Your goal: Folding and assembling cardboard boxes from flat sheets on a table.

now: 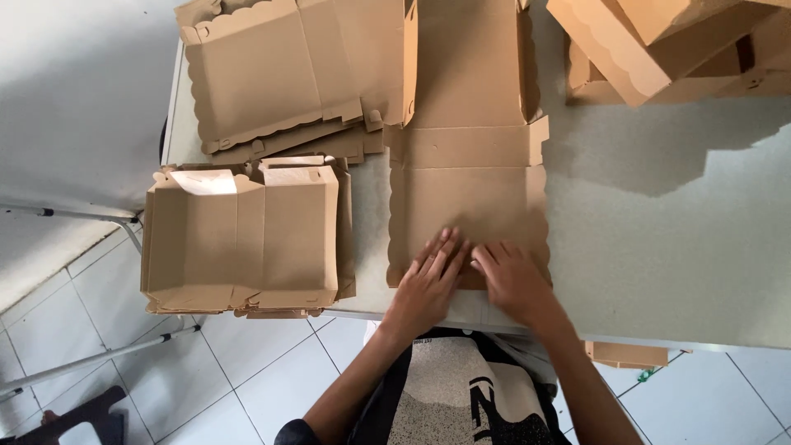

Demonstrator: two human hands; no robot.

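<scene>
Head view is showing a flat cardboard box blank (466, 177) lying on the grey table (676, 247), reaching from the near edge toward 12 o'clock. Both hands are pressing on its nearest panel. The left hand (430, 280) is lying flat, fingers slightly spread, gripping nothing; the right hand (512, 278) is flat beside it, fingers close together, also holding nothing. To crease well, I judge the palms should be pushing evenly along the fold line. At 9 o'clock folded boxes (243, 239) are sitting nested; at 11 o'clock more flat blanks (280, 74) are lying; at 1 o'clock finished boxes (659, 45) are piling.
</scene>
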